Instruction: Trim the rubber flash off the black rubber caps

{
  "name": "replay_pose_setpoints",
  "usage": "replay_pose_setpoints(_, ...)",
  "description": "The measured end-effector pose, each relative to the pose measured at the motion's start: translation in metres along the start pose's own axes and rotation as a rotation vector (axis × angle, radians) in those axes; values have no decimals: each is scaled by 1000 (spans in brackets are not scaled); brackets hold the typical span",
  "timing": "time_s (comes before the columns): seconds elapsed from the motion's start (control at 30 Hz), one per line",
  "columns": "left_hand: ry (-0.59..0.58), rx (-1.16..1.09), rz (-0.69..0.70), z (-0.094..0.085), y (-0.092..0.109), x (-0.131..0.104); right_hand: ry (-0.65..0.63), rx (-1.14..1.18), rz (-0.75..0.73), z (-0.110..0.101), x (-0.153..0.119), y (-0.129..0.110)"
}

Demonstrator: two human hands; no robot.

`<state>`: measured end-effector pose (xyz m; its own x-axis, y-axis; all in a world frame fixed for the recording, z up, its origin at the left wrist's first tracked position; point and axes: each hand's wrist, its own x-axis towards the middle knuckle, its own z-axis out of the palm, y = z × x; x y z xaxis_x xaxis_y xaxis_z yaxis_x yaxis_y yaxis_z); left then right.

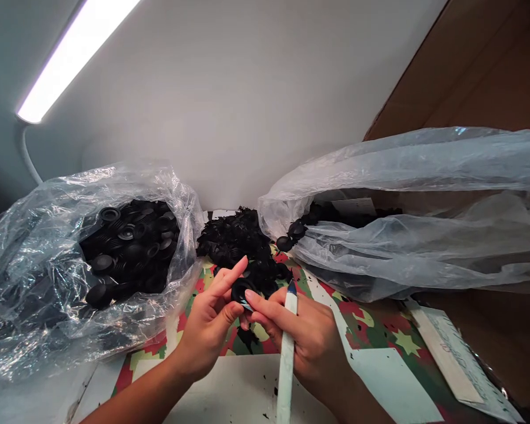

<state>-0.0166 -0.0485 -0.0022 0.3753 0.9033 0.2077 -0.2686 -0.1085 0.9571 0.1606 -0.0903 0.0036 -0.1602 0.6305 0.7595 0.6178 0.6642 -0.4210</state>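
Note:
My left hand (212, 324) pinches a round black rubber piece (241, 290) between thumb and fingers, its index finger stretched out past the piece. The thumb of my right hand (304, 330) presses against the near edge of the same piece. A long white tool (287, 365) with a dark blue end is held in my right hand, lying across the fingers. Its working end, if any, is hidden by the hand. Just beyond both hands lies a heap of black rubber scraps (236, 235) on a patterned sheet (362, 321).
A clear plastic bag (30, 235) full of round black pieces (136, 235) stands at left. At right, another plastic bag (380, 253) lies open with black pieces at its mouth, beside a cardboard box (481, 59). White paper (393, 377) covers part of the table. A lamp (75, 59) shines above.

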Motion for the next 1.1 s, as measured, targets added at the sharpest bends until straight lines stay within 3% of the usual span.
replay_pose_setpoints(0.23, 71, -91, -67, 5, -5, -2, 64, -65, -39, 5, -1, 0)
replay_pose_setpoints(0.67, 68, -146, -82, 3, -9, -2, 156, -62, -9, 16, -2, -4)
replay_pose_setpoints(0.77, 56, -162, -85, 2, -9, -1, 163, 38, 93, 18, -2, -6)
replay_pose_setpoints(0.93, 9, -202, -71, 1, -10, -1, 157, 306, 438, 22, -2, -7)
replay_pose_setpoints(1.1, -1, -202, -40, -1, -11, 3, 254, 263, 574, 11, -3, 0)
